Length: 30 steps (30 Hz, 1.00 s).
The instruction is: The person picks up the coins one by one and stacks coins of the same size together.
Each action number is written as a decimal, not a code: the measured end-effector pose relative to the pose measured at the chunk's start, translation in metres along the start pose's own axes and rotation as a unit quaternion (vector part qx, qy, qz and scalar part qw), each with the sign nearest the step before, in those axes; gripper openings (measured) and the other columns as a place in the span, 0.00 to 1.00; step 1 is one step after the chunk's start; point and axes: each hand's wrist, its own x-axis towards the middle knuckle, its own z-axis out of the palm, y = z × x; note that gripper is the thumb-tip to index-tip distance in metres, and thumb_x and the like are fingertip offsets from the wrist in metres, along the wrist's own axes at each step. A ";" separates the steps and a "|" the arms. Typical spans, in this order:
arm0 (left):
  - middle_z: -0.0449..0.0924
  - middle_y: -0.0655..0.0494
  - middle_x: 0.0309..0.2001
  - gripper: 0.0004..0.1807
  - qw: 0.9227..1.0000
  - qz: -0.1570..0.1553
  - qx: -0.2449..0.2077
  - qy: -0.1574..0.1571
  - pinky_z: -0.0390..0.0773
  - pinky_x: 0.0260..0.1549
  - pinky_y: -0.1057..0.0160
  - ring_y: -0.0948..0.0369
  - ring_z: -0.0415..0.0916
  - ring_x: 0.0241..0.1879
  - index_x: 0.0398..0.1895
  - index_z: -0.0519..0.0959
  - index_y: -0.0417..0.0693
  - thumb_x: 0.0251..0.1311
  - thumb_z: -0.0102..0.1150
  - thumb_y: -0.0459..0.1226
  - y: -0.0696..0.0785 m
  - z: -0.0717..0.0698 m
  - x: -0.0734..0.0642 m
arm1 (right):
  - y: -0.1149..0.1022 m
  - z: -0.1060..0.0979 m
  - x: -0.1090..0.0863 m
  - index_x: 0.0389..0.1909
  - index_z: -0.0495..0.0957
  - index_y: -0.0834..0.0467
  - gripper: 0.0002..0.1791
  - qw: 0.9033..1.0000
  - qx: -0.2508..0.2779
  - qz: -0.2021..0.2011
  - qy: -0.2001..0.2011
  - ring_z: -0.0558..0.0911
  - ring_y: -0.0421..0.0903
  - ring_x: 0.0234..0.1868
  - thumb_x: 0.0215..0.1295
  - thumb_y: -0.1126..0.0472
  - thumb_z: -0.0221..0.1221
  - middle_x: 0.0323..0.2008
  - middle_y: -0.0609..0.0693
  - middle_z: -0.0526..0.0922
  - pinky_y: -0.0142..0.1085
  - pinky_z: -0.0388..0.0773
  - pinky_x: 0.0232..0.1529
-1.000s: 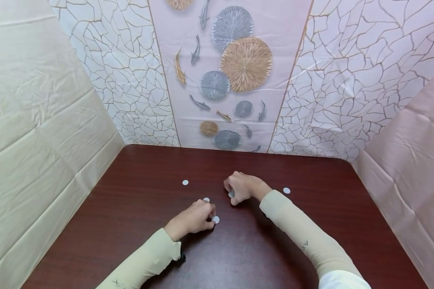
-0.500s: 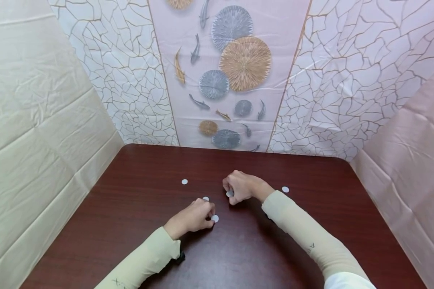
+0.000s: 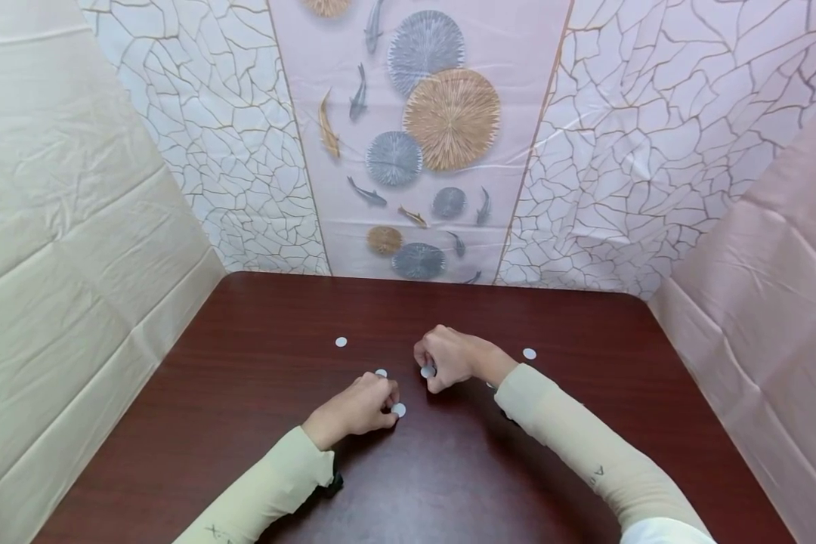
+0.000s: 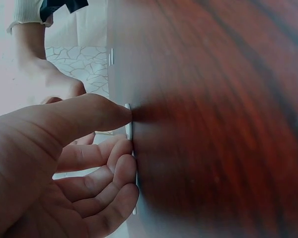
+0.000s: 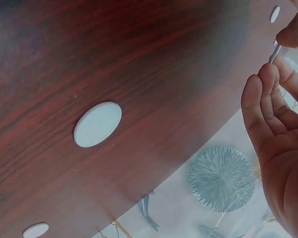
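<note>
In the head view my left hand (image 3: 353, 406) rests low over the dark table, holding a small white disc (image 3: 398, 409) that lies on the tabletop. The left wrist view has the thumb at one edge of this disc (image 4: 129, 124) and the fingertips at the other. Farther right, my right hand (image 3: 452, 359) pinches another white disc (image 3: 428, 371). The right wrist view shows that disc (image 5: 275, 53) edge-on between thumb and fingertips, close over the table. Just beyond the left knuckles lies a third disc (image 3: 381, 373), partly hidden.
One white disc (image 3: 341, 342) lies at the back left, and another disc (image 3: 530, 353) beyond the right wrist. Beside the right cuff a sliver of a disc (image 3: 489, 385) shows. Patterned cloth (image 3: 415, 151) hangs behind the brown wooden table (image 3: 258, 325).
The right hand has come slightly toward the body with its disc, uncovering part of a disc beside the cuff. The left hand stays at its disc. The head view has shifted a little.
</note>
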 end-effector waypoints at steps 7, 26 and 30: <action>0.87 0.56 0.31 0.07 1.000 0.006 0.005 0.007 0.78 0.31 0.70 0.64 0.80 0.30 0.34 0.83 0.44 0.58 0.74 0.35 0.002 -0.001 -0.002 | -0.009 0.002 -0.004 0.25 0.80 0.51 0.09 1.000 0.006 -0.007 0.004 0.75 0.32 0.24 0.47 0.59 0.72 0.22 0.40 0.80 0.27 0.75 0.28; 0.87 0.55 0.30 0.06 1.000 0.018 0.001 0.011 0.78 0.31 0.69 0.63 0.81 0.31 0.34 0.83 0.43 0.58 0.73 0.32 0.001 0.000 -0.001 | -0.038 0.014 -0.006 0.29 0.83 0.53 0.10 1.000 0.021 -0.021 0.010 0.77 0.31 0.27 0.45 0.59 0.74 0.26 0.42 0.84 0.25 0.77 0.31; 0.86 0.56 0.30 0.06 1.000 0.023 0.004 0.014 0.77 0.31 0.70 0.65 0.80 0.30 0.33 0.83 0.43 0.57 0.73 0.32 0.002 0.000 -0.001 | -0.044 0.019 -0.006 0.29 0.83 0.53 0.11 0.999 0.029 -0.021 0.012 0.78 0.31 0.29 0.46 0.59 0.74 0.27 0.42 0.85 0.24 0.78 0.32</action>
